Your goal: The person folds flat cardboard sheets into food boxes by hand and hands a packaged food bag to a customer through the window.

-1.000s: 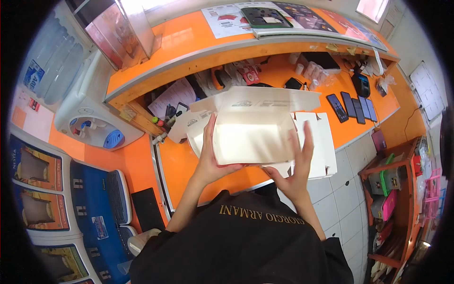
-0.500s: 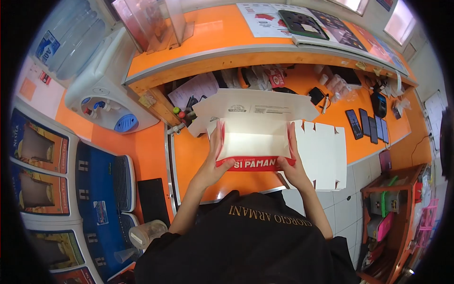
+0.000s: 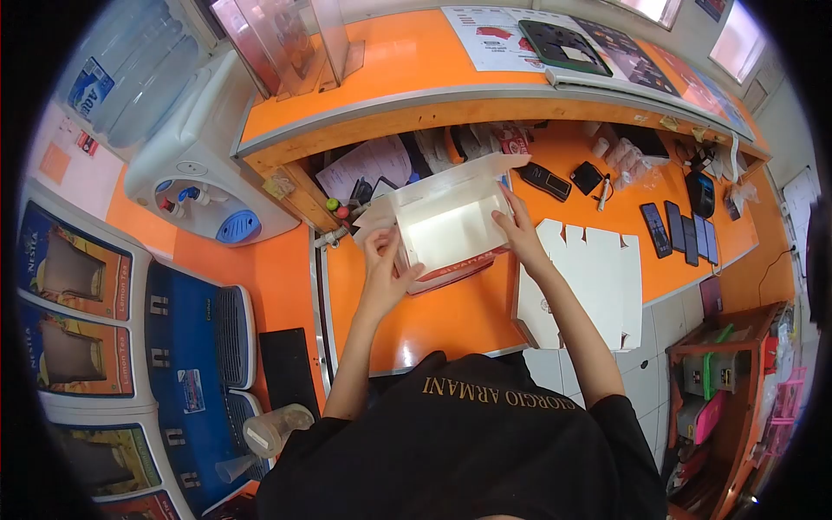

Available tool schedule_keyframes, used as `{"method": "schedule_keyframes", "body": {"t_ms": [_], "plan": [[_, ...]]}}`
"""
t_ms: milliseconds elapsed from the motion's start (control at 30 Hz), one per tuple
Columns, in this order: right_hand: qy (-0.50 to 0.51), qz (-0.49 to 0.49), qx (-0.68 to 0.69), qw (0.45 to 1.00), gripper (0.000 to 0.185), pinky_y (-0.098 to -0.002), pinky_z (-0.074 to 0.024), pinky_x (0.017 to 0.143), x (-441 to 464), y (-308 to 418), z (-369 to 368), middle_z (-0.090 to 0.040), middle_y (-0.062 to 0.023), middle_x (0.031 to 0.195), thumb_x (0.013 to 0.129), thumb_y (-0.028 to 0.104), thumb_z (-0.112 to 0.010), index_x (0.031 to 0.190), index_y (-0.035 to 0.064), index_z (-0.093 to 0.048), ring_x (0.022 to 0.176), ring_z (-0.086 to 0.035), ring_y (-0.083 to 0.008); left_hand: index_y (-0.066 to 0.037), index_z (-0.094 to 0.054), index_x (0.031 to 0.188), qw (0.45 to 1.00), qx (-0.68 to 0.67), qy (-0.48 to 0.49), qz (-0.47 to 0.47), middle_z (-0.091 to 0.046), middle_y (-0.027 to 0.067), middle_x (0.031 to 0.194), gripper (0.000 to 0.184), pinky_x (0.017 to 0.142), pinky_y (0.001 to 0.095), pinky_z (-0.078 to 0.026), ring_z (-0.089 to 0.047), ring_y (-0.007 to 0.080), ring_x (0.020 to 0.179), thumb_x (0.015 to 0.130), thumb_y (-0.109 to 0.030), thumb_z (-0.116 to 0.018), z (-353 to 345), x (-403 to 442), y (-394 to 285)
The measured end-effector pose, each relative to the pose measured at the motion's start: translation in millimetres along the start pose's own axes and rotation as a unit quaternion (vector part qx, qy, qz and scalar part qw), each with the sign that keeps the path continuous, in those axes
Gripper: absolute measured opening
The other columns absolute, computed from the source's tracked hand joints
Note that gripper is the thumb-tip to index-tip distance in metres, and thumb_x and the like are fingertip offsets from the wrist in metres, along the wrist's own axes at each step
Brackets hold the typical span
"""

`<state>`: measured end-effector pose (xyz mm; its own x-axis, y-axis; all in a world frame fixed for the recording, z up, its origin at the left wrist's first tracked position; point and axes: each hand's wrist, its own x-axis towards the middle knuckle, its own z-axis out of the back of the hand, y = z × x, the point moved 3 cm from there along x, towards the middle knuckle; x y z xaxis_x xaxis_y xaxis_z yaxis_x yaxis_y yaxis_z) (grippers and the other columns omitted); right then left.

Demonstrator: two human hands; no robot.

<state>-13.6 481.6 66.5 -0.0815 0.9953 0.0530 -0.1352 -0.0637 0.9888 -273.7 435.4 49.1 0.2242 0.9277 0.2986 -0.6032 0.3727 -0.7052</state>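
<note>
A red and white cardboard food box [image 3: 442,234] is tilted over the orange counter [image 3: 373,334], its lid flap raised at the back and its white inside showing. My left hand [image 3: 386,264] grips the box's left side, fingers bent along the side flap and thumb at the front corner. On the opposite end, my right hand [image 3: 517,227] clasps the right wall, thumb over the inner edge and fingers outside. Flat white box blanks [image 3: 585,290] lie by my right forearm.
Several phones [image 3: 680,230] lie on the right of the counter, near a black handheld device [image 3: 545,181]. A raised shelf [image 3: 399,52] overhangs the back. To the left stand a water dispenser [image 3: 186,165] and drink machines [image 3: 82,303]. A plastic cup [image 3: 269,431] sits lower left.
The box has turned, its right end swinging up and away from me, and its lid has tilted along. My right hand has moved farther back; the left has shifted slightly left.
</note>
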Motion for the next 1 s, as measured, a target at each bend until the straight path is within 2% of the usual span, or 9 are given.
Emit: {"method": "schedule_keyframes", "body": {"t_ms": [167,267,333,400,533,733,800,900,1000], "plan": [[0.058,0.039,-0.094,0.993,0.060,-0.0325,-0.0266,0.104,10.5,-9.6,-25.2,-0.033,-0.0137,0.134,0.085,0.020,-0.056,0.139,0.0109,-0.031,0.127,-0.031,-0.0254,-0.002,-0.024,0.137,0.997,0.015,0.009,0.079,-0.030,0.0174,0.129,0.076,0.104,0.0396,-0.028,-0.033,0.0328,0.124,0.077,-0.019,-0.067,-9.0,-8.9,26.4],[0.089,0.050,-0.085,0.991,0.063,-0.0332,-0.0250,0.105,9.7,-20.6,-31.9,-0.032,-0.0163,0.136,0.083,0.018,-0.056,0.139,0.0085,-0.029,0.129,-0.029,-0.0265,-0.002,-0.017,0.139,0.990,-0.102,0.015,0.092,-0.027,0.0220,0.133,0.079,0.101,0.0370,-0.031,-0.034,0.0335,0.124,0.075,-0.011,-0.062,-15.6,-13.3,40.5],[0.103,0.056,-0.086,0.989,0.064,-0.0327,-0.0247,0.105,7.0,-22.8,-29.9,-0.030,-0.0161,0.138,0.083,0.016,-0.056,0.140,0.0085,-0.028,0.131,-0.027,-0.0256,-0.002,-0.012,0.140,0.964,-0.215,0.018,0.153,-0.026,0.0230,0.138,0.076,0.105,0.0364,-0.026,-0.029,0.0325,0.129,0.073,0.000,-0.049,-8.8,-14.5,33.5],[0.145,-0.029,-0.026,0.989,0.065,-0.0315,-0.0246,0.105,3.5,-26.5,-27.7,-0.029,-0.0153,0.141,0.083,0.015,-0.055,0.141,0.0089,-0.026,0.130,-0.030,-0.0238,-0.002,-0.010,0.140,0.969,-0.213,-0.003,0.127,-0.025,0.0235,0.139,0.076,0.106,0.0362,-0.023,-0.026,0.0323,0.131,0.071,0.003,-0.044,-6.7,-12.6,38.8],[0.164,-0.075,0.007,0.984,0.064,-0.0308,-0.0269,0.104,-0.5,-25.1,-24.5,-0.035,-0.0146,0.139,0.084,0.015,-0.054,0.141,0.0090,-0.026,0.126,-0.038,-0.0228,-0.003,-0.007,0.140,0.966,-0.234,0.013,0.111,-0.025,0.0245,0.140,0.075,0.108,0.0363,-0.018,-0.022,0.0327,0.134,0.072,0.005,-0.035,-2.9,-13.4,33.8],[0.180,-0.064,-0.157,0.969,0.060,-0.0320,-0.0348,0.098,6.1,-23.2,-23.8,-0.050,-0.0198,0.126,0.086,0.018,-0.051,0.140,0.0077,-0.026,0.117,-0.048,-0.0279,-0.002,-0.006,0.141,0.974,-0.187,0.042,0.122,-0.022,0.0260,0.141,0.072,0.108,0.0374,-0.018,-0.022,0.0350,0.133,0.074,0.001,-0.034,-0.7,-10.4,26.1],[0.186,-0.022,-0.186,0.965,0.054,-0.0357,-0.0391,0.093,10.4,-25.5,-25.4,-0.052,-0.0257,0.119,0.087,0.020,-0.049,0.135,0.0029,-0.032,0.111,-0.051,-0.0347,0.000,-0.007,0.140,0.977,-0.171,0.048,0.115,-0.022,0.0264,0.141,0.071,0.108,0.0377,-0.019,-0.022,0.0353,0.133,0.075,0.001,-0.035,-0.4,-8.3,25.7],[0.175,-0.056,-0.270,0.945,0.043,-0.0412,-0.0415,0.088,18.3,-25.6,-30.5,-0.052,-0.0306,0.113,0.086,0.016,-0.048,0.123,-0.0030,-0.040,0.104,-0.053,-0.0404,0.002,-0.010,0.140,0.985,-0.136,0.040,0.101,-0.025,0.0253,0.140,0.071,0.108,0.0357,-0.020,-0.024,0.0323,0.133,0.075,0.001,-0.037,-4.3,-5.6,32.4],[0.182,-0.034,-0.317,0.930,0.042,-0.0414,-0.0422,0.083,21.9,-30.9,-38.0,-0.055,-0.0272,0.107,0.086,0.016,-0.049,0.124,0.0004,-0.037,0.098,-0.054,-0.0395,0.004,-0.014,0.139,0.988,-0.106,0.029,0.109,-0.030,0.0243,0.137,0.070,0.106,0.0341,-0.023,-0.029,0.0306,0.130,0.074,0.002,-0.039,-6.1,-3.9,36.8]]}}
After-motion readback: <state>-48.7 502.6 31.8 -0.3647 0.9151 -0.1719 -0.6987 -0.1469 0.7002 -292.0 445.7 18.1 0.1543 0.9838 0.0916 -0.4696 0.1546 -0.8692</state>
